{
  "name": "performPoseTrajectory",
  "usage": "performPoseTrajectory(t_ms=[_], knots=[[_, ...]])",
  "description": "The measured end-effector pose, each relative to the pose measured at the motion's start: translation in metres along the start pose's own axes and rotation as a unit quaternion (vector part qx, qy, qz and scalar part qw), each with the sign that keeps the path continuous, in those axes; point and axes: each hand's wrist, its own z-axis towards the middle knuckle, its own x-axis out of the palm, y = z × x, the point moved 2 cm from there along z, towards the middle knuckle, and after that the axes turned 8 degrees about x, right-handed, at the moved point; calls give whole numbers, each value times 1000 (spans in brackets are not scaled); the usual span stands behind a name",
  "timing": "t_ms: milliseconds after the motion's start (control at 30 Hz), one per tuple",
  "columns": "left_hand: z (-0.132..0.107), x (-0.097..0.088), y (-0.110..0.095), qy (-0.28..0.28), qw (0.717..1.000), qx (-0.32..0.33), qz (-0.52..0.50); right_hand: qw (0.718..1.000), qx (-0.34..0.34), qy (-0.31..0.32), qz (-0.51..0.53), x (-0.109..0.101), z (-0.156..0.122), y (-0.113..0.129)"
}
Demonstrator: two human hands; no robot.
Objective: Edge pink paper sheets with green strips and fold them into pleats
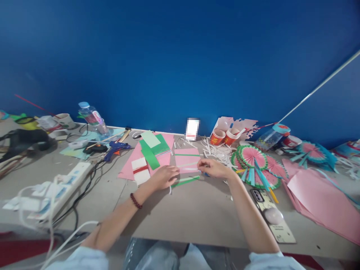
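My left hand [165, 177] rests on the table with its fingers curled, pressing on the edge of a pink paper sheet [187, 160] that carries green and white strips. A green paper strip [185, 181] lies just below it. My right hand [212, 167] sits at the sheet's right edge, fingers pinched together on something small that I cannot make out. A dark red bead bracelet [136, 201] circles my left wrist.
Green and pink paper stack [154, 148], a white-and-red card [140, 169], paper fans [254, 161], two red cups [224, 137], a blue glue gun [115, 148], a power strip [67, 183] with cables, a phone [271, 215], large pink sheets [320, 195] and a water bottle [92, 118] crowd the table.
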Motion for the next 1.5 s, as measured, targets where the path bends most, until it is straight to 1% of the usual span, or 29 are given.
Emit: performPoseTrajectory(t_ms=[67,100,133,200,233,300,400,467,533,567,633,733,800,900,967,1000,1067,1133,1167,1333,1400,1500], knots=[[4,1,-1,-6,1000,1,-22,999,23,39,4,-3,2,1],[5,1,-1,-22,999,-6,-37,998,31,60,8,-4,3,2],[5,2,-1,-51,997,-22,-56,996,36,77,13,-4,4,4],[4,2,-2,-130,984,-66,-105,995,32,91,23,-2,7,8],[3,1,-3,-171,971,-91,-138,995,27,93,28,0,8,10],[3,2,-5,-225,941,-125,-221,994,19,98,33,4,10,12],[6,2,-8,-270,897,-159,-312,995,11,101,10,12,13,13],[8,3,-9,-287,881,-176,-332,997,-22,63,-32,18,13,12],[8,4,-8,-291,876,-186,-336,993,-65,-10,-95,25,9,10],[7,5,-8,-291,875,-189,-336,987,-73,-53,-132,31,6,9],[5,7,-8,-293,875,-190,-336,964,-60,-126,-225,45,-2,6],[3,9,-10,-288,880,-185,-329,930,11,-176,-322,70,-16,-3],[3,10,-12,-274,891,-185,-313,920,32,-192,-340,85,-23,-12],[4,10,-17,-246,912,-169,-281,904,53,-237,-352,98,-27,-26],[5,9,-21,-230,924,-151,-267,900,64,-251,-351,100,-27,-34],[6,9,-23,-224,928,-144,-261,902,64,-251,-344,100,-26,-38],[7,11,-26,-219,935,-132,-245,915,46,-242,-320,100,-26,-41],[7,13,-27,-217,941,-125,-226,924,14,-240,-298,98,-26,-41],[6,15,-27,-215,944,-124,-219,923,-2,-244,-296,97,-26,-40],[5,17,-25,-189,951,-127,-211,902,-77,-281,-319,94,-22,-34],[5,16,-24,-187,951,-129,-209,909,-116,-281,-286,94,-16,-34],[4,14,-23,-200,952,-131,-193,931,-151,-264,-201,95,-7,-39]])
